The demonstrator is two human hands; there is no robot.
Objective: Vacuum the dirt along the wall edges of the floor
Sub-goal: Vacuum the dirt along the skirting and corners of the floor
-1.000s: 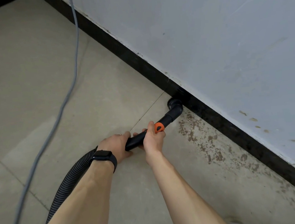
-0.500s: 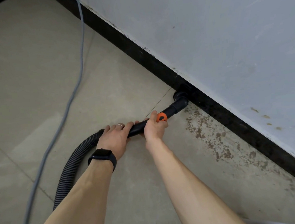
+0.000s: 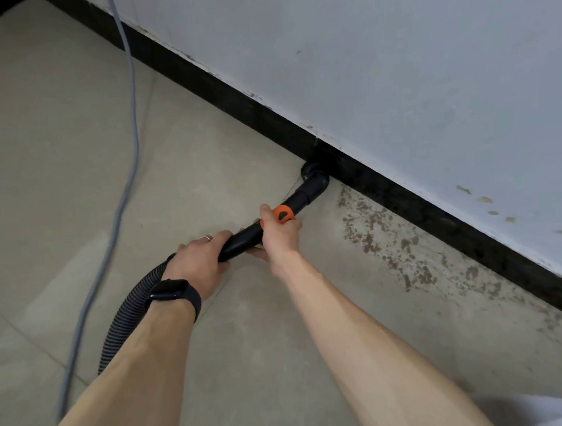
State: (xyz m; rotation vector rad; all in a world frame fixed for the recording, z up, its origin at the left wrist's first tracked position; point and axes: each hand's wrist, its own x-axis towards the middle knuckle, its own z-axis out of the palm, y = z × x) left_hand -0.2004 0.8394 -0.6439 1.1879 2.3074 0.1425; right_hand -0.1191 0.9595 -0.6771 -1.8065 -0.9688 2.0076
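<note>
Locate the nozzle (image 3: pixel 315 179) at the foot of the black skirting (image 3: pixel 444 229), touching it at the far end of the tile seam. Compare with a second ago: tucked tighter into that angle, at much the same spot by the seam, so read as working one patch rather than travelling.

Note the right hand (image 3: pixel 280 236) clamped round the tube (image 3: pixel 244 238) just behind the orange collar (image 3: pixel 277 210), and the left hand (image 3: pixel 202 264) now draped over the rear end, at the ribbed hose (image 3: pixel 127 314) joint (fingers curled over the top, thumb hidden).

Treat the brown speckled dirt (image 3: pixel 370 239) to the right, along the skirting, as not yet done.

Outward: beige tiled floor (image 3: pixel 46 148), grey cable (image 3: pixel 136 140) trailing across it, pale wall (image 3: pixel 377 51) above.
</note>
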